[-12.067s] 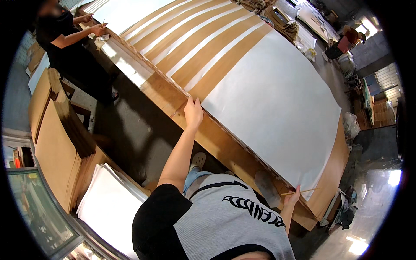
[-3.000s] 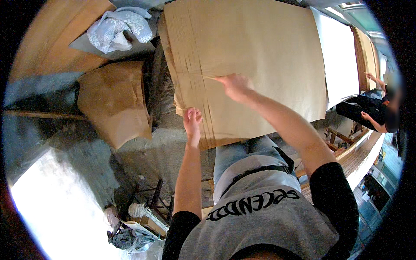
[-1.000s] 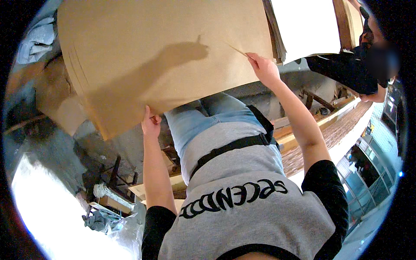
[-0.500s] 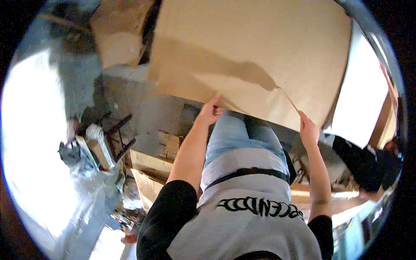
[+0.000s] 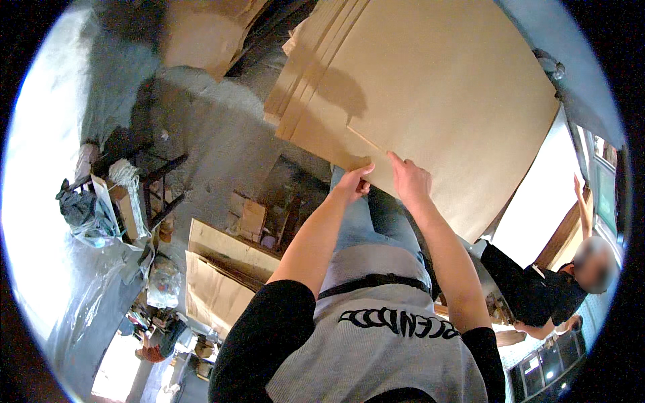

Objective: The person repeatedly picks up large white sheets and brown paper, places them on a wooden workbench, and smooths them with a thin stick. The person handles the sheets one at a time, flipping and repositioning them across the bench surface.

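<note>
A: Where's the brown paper (image 5: 443,101) lying?

B: Stacked in front, edges stepping out at left. Right hand (image 5: 411,180) is pinching a thin stick (image 5: 367,138) over it — left hand (image 5: 355,183) is resting at the near edge; gripping or not, can't tell.

A: Risks?

B: Pressing too hard could be creasing it — a loose left hold, letting it slide. White paper (image 5: 534,201) is lying rightward, near a co-worker (image 5: 564,295).

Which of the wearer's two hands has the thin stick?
The right hand: the thin stick juts from it over the brown paper. The left hand, at the paper's near edge, shows none.
</note>
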Action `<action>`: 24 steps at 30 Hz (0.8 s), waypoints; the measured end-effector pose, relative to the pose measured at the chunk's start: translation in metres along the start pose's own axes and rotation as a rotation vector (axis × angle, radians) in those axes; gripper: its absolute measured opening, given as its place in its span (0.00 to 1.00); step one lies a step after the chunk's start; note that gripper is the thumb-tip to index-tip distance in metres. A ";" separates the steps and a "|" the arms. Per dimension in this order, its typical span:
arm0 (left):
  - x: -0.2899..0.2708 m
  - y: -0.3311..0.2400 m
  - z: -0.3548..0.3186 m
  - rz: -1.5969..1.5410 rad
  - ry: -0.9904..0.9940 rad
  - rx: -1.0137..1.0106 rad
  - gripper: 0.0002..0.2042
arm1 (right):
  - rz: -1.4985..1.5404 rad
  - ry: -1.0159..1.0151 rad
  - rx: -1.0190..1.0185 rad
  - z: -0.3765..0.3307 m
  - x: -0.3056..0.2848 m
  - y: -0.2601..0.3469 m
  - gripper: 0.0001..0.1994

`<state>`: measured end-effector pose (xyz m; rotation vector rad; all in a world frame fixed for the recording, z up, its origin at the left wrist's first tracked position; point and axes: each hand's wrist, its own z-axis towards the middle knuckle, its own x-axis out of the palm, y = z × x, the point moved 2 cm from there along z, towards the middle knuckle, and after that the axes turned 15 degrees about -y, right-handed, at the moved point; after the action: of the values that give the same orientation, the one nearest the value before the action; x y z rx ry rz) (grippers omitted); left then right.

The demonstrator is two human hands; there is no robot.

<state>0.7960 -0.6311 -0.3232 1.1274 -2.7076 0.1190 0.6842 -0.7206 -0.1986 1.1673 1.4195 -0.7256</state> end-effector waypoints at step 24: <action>0.007 -0.016 -0.012 0.325 -0.175 0.297 0.13 | 0.426 -0.132 0.598 -0.185 0.044 -0.231 0.08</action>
<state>0.8040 -0.6451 -0.3104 0.7829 -3.0877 0.5095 0.4075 -0.6161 -0.2430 1.7766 0.8105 -0.9255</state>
